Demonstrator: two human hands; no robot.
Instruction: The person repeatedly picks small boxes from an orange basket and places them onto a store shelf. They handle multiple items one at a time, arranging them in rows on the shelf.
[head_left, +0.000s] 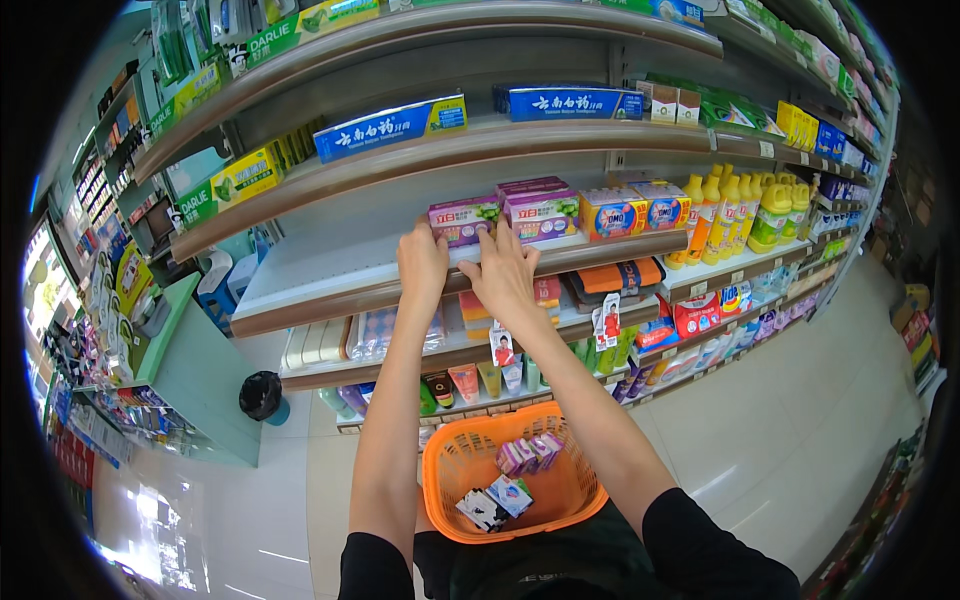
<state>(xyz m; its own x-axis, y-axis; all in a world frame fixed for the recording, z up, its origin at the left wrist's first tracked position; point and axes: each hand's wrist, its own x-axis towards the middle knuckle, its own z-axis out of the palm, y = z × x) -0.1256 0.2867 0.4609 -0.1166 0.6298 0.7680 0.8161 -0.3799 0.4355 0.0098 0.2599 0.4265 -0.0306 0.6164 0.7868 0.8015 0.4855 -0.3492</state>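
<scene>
On the middle shelf, a purple Liby pack (463, 219) stands at the left end of a row. My left hand (422, 259) grips its left end. The fingers of my right hand (501, 268) are on its right end, beside the neighbouring stacked purple packs (541, 212). Parts of the pack are hidden by my fingers. Below my forearms sits an orange plastic basket (439, 469). Inside it lie several small purple packs (529, 453), a blue-and-white packet (510, 495) and black-and-white packets (482, 510).
OMO boxes (613, 214) and yellow bottles (721, 217) continue the row rightward. Above, a shelf edge (420, 166) carries toothpaste boxes (391, 127). Folded towels (619, 277) with hanging tags occupy the shelf below. A bin (264, 397) stands by a green counter (202, 390) at left.
</scene>
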